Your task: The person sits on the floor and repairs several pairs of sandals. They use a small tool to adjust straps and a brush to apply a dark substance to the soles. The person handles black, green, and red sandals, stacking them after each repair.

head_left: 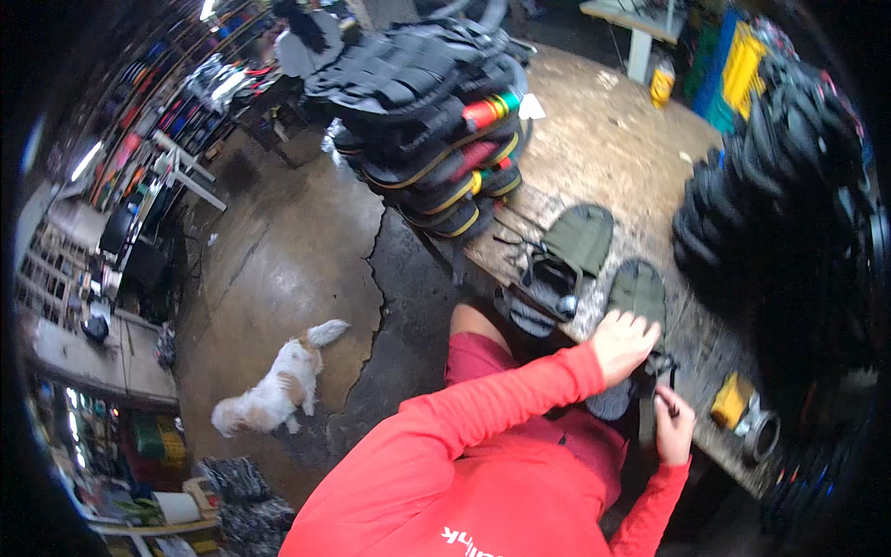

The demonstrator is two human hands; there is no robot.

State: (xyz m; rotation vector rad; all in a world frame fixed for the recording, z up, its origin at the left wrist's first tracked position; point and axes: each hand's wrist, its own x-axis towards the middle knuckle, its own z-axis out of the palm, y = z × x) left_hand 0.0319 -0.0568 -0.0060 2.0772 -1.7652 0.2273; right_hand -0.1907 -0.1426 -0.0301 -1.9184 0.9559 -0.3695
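Two olive-green and black sandals lie at the near edge of a worn wooden workbench (594, 121). My left hand (625, 347) is closed over the middle of the nearer sandal (638, 288), its fingers curled on the upper. Just right of it, my right hand (675, 425) pinches a thin black strap (672, 379) at that sandal's heel end. The other sandal (579, 239) rests to the left, its black straps loose and trailing on the wood. Part of the nearer sandal is hidden under my left hand.
A tall stack of black sandals (418, 121), some with coloured straps, stands at the bench's left edge. Another large black pile (761, 186) rises on the right. Near my right hand lie a yellow object (731, 399) and a round metal ring (763, 436). A dog (278, 381) stands on the floor.
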